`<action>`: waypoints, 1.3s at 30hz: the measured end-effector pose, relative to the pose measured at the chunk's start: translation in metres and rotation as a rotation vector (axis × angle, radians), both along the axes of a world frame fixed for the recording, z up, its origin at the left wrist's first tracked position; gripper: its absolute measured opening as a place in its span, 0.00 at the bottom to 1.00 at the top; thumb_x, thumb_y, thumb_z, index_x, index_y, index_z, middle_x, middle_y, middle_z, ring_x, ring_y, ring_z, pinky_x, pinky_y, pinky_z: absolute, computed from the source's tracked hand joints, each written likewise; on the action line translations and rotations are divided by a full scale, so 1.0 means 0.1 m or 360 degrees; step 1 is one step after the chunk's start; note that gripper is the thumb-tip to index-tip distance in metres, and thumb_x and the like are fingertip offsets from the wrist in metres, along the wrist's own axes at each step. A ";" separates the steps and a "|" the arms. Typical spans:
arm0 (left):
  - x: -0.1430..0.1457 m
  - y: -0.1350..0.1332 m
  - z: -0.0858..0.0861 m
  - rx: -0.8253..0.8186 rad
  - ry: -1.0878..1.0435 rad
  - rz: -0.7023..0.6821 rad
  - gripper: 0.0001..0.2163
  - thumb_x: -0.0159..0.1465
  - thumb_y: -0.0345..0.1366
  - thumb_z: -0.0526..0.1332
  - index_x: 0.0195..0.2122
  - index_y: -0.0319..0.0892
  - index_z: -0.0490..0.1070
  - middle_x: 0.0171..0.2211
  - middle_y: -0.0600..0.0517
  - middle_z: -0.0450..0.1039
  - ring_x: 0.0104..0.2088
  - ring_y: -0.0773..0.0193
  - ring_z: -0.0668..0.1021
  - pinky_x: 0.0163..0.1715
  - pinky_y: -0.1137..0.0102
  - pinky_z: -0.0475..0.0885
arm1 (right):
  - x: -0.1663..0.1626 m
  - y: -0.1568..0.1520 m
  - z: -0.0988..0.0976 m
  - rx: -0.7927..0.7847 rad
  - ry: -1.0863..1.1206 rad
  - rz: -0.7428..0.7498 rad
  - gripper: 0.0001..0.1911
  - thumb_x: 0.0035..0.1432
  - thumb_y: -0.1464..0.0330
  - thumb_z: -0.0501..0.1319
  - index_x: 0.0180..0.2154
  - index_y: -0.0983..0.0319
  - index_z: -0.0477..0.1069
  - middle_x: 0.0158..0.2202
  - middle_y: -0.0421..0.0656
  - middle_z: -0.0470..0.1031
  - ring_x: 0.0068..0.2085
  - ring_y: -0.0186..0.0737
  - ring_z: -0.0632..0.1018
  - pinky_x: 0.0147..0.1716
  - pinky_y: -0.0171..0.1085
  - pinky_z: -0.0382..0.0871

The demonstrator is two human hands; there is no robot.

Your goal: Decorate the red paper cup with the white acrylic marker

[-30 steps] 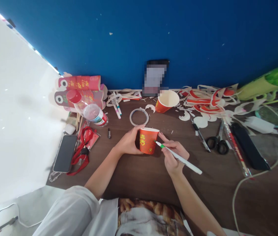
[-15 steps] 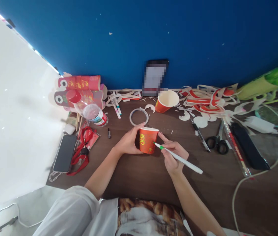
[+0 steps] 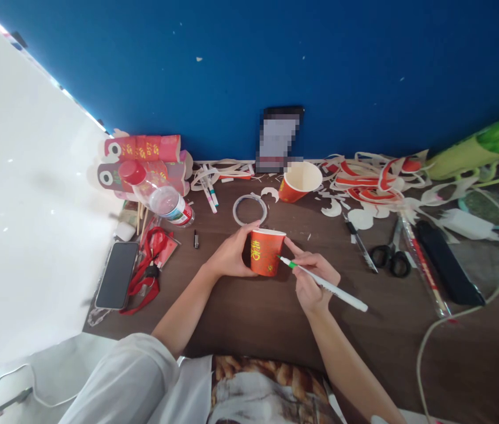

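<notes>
A red paper cup (image 3: 268, 253) with yellow lettering stands upright on the dark table. My left hand (image 3: 232, 253) wraps around its left side, thumb toward the near side and fingers at the rim. In my right hand (image 3: 315, 280) a white marker pen (image 3: 335, 290) with a green collar is pinched, its tip at the cup's right side; I cannot tell whether the tip touches. The right index finger reaches to the cup's upper right edge. Just behind the cup lies a roll of tape (image 3: 250, 211), and a second red cup (image 3: 299, 181) tilts farther back.
A plastic bottle (image 3: 172, 206), a phone (image 3: 117, 275) and a red lanyard (image 3: 152, 268) are on the left. Scissors (image 3: 391, 253), a black pen (image 3: 361, 242) and paper scraps (image 3: 371, 179) lie right. Another phone (image 3: 279, 138) leans against the blue panel. A white cable (image 3: 426, 347) crosses the right.
The marker and my right hand have shifted very slightly to the right. The cup has turned a little, with its lettering farther right; my left hand still holds it.
</notes>
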State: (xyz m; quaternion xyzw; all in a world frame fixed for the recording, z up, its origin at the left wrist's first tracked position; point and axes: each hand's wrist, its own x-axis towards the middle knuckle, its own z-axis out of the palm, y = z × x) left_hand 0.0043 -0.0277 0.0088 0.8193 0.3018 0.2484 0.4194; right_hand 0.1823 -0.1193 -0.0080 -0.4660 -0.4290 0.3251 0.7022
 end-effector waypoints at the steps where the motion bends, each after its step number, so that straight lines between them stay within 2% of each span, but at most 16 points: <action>1: 0.00 0.00 0.00 0.0000 0.0003 -0.0001 0.49 0.42 0.47 0.73 0.62 0.43 0.49 0.63 0.38 0.55 0.63 0.48 0.65 0.62 0.55 0.63 | 0.00 0.00 0.00 -0.0003 -0.0001 -0.0004 0.02 0.53 0.70 0.62 0.30 0.62 0.71 0.38 0.44 0.79 0.52 0.51 0.77 0.56 0.54 0.68; 10: 0.01 0.01 -0.03 0.0096 -0.0059 -0.0006 0.48 0.42 0.47 0.73 0.61 0.43 0.50 0.61 0.39 0.58 0.62 0.49 0.65 0.61 0.54 0.65 | -0.03 0.00 0.12 -0.0046 -0.0166 -0.0033 0.04 0.53 0.67 0.63 0.30 0.62 0.71 0.33 0.44 0.79 0.52 0.51 0.76 0.58 0.54 0.66; 16: 0.00 0.01 -0.03 0.0095 -0.0057 -0.0014 0.47 0.43 0.46 0.73 0.61 0.43 0.49 0.60 0.39 0.58 0.61 0.48 0.65 0.61 0.54 0.64 | -0.05 0.00 0.18 -0.0193 -0.0244 -0.0090 0.08 0.53 0.64 0.63 0.29 0.62 0.70 0.32 0.46 0.79 0.51 0.51 0.77 0.57 0.55 0.67; 20: 0.01 0.01 -0.03 0.0090 -0.0057 -0.0016 0.47 0.43 0.46 0.73 0.61 0.43 0.49 0.60 0.39 0.59 0.61 0.48 0.65 0.60 0.53 0.65 | -0.05 0.01 0.16 -0.0092 -0.0218 -0.0090 0.08 0.53 0.64 0.62 0.29 0.62 0.70 0.32 0.45 0.79 0.50 0.52 0.77 0.56 0.56 0.67; 24: 0.01 0.01 -0.01 0.0102 -0.0060 -0.0013 0.47 0.44 0.46 0.73 0.61 0.43 0.49 0.59 0.39 0.58 0.61 0.48 0.65 0.61 0.53 0.64 | -0.04 0.00 0.15 -0.0136 -0.0207 -0.0063 0.05 0.52 0.66 0.63 0.29 0.62 0.71 0.30 0.44 0.78 0.52 0.51 0.77 0.57 0.55 0.66; 28: 0.00 0.01 -0.02 0.0113 -0.0007 -0.0025 0.51 0.44 0.43 0.73 0.64 0.44 0.44 0.60 0.40 0.55 0.61 0.47 0.63 0.61 0.52 0.63 | -0.01 0.02 0.13 -0.0097 0.0042 -0.0048 0.06 0.53 0.66 0.63 0.30 0.62 0.71 0.24 0.40 0.75 0.50 0.51 0.78 0.58 0.56 0.64; 31: -0.01 0.01 -0.06 0.0196 -0.0024 0.0007 0.53 0.45 0.40 0.72 0.67 0.47 0.37 0.59 0.41 0.51 0.62 0.48 0.61 0.62 0.51 0.62 | 0.00 0.05 0.12 -0.0146 0.0168 -0.0164 0.07 0.54 0.65 0.62 0.32 0.63 0.69 0.22 0.38 0.73 0.47 0.49 0.79 0.55 0.54 0.66; 35: 0.00 0.01 -0.10 0.0361 -0.0124 0.0058 0.53 0.47 0.38 0.70 0.67 0.52 0.34 0.58 0.43 0.47 0.62 0.48 0.59 0.61 0.51 0.62 | 0.00 0.07 0.10 -0.0355 0.0107 -0.0434 0.09 0.54 0.64 0.62 0.34 0.64 0.69 0.27 0.41 0.75 0.38 0.42 0.81 0.44 0.43 0.73; 37: 0.00 0.01 -0.09 0.0400 -0.0112 0.0085 0.53 0.48 0.40 0.70 0.67 0.51 0.33 0.59 0.42 0.47 0.62 0.47 0.58 0.61 0.49 0.61 | 0.01 0.07 0.08 -0.0428 0.0062 -0.0536 0.10 0.54 0.63 0.63 0.35 0.64 0.70 0.29 0.41 0.76 0.33 0.37 0.79 0.38 0.38 0.72; 39: 0.01 0.01 -0.05 0.0379 -0.0051 0.0144 0.54 0.48 0.43 0.70 0.67 0.49 0.32 0.60 0.40 0.48 0.62 0.45 0.59 0.61 0.47 0.59 | 0.02 0.08 0.06 -0.0457 0.0042 -0.0577 0.12 0.53 0.63 0.63 0.35 0.65 0.70 0.28 0.41 0.75 0.31 0.35 0.78 0.37 0.37 0.72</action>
